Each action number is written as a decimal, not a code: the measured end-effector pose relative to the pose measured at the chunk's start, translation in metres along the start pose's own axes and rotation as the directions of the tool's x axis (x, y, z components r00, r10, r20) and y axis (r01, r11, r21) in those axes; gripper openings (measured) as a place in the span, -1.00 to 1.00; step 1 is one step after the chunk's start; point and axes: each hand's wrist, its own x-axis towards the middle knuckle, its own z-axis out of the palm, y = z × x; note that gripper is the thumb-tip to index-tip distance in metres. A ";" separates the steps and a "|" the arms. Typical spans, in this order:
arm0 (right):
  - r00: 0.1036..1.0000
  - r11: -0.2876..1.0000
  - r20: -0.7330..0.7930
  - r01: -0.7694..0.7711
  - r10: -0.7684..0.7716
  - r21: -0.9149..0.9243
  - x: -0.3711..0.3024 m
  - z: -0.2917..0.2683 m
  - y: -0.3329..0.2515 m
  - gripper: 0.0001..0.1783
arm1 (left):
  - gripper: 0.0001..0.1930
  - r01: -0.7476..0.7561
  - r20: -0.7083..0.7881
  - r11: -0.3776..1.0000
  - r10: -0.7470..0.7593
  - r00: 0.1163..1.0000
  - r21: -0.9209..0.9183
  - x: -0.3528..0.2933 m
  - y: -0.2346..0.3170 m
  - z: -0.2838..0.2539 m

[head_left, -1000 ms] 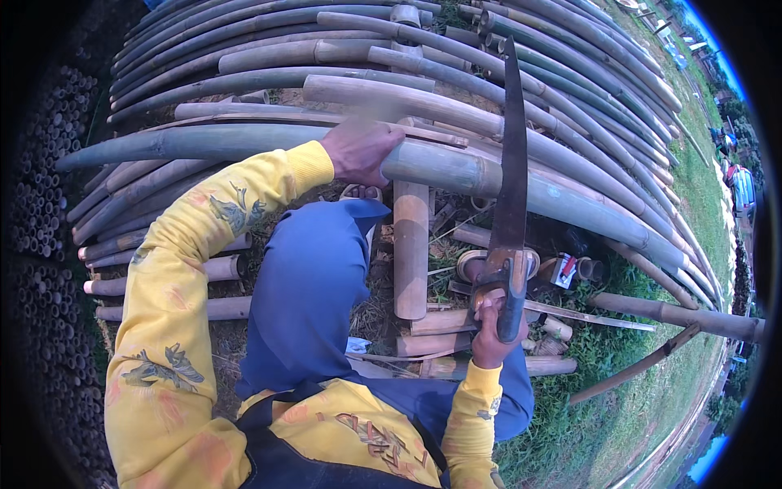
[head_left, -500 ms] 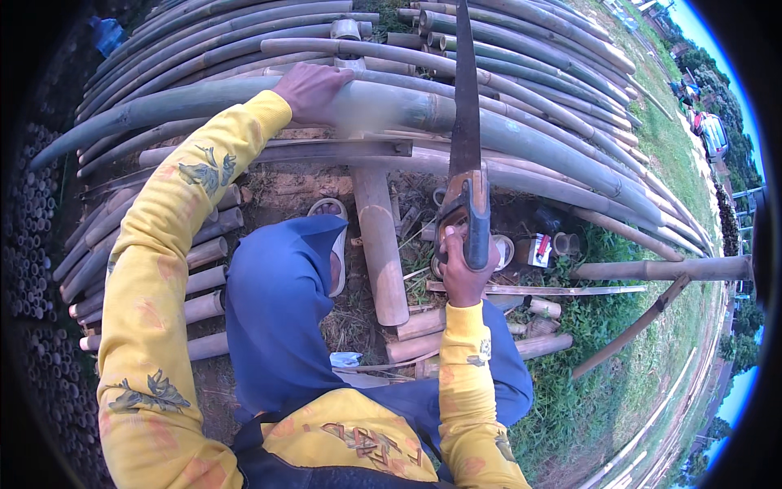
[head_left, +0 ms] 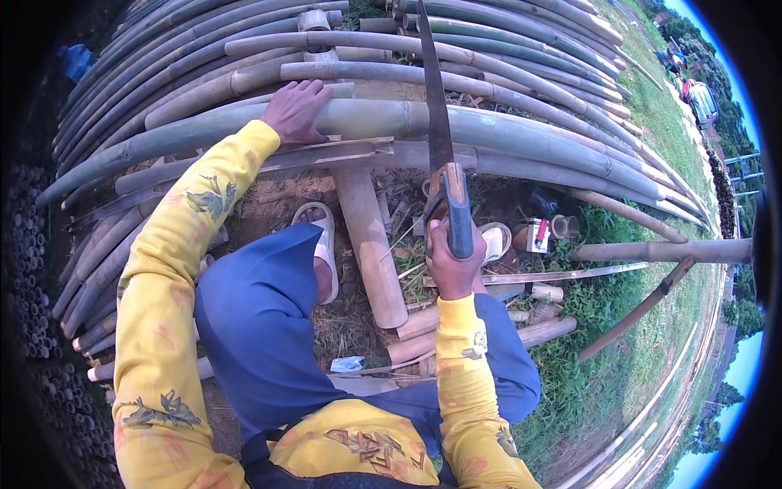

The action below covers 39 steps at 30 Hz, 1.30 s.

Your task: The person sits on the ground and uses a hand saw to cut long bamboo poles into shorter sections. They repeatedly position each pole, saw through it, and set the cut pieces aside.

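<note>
A thick grey-green bamboo pole (head_left: 529,140) lies crosswise in front of me. Over its left part rests my left hand (head_left: 298,112), its fingers curled across the top. My right hand (head_left: 452,259) is closed round the handle of a handsaw (head_left: 435,90), low between my knees. The dark blade points away from me and crosses above the pole, to the right of my left hand; whether its teeth touch the bamboo I cannot tell. Just nearer than the pole lies a split bamboo length (head_left: 326,155).
Many bamboo poles (head_left: 521,69) are stacked beyond. A short, thick bamboo post (head_left: 371,244) slants between my sandalled feet. Cut pieces (head_left: 419,323) lie on the ground, with a small box (head_left: 538,235) by my right foot. A propped bamboo rail (head_left: 660,250) stands at the right.
The thick pole's left part has come nearer to me, with my left hand still on it. The saw has shifted slightly left and tilts more. The view has also moved a little.
</note>
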 end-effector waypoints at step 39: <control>0.993 0.982 0.007 -0.112 0.115 -0.150 -0.083 -0.030 -0.065 -0.86 | -0.34 -0.039 0.165 0.992 0.059 0.985 -0.123 0.018 0.033 0.029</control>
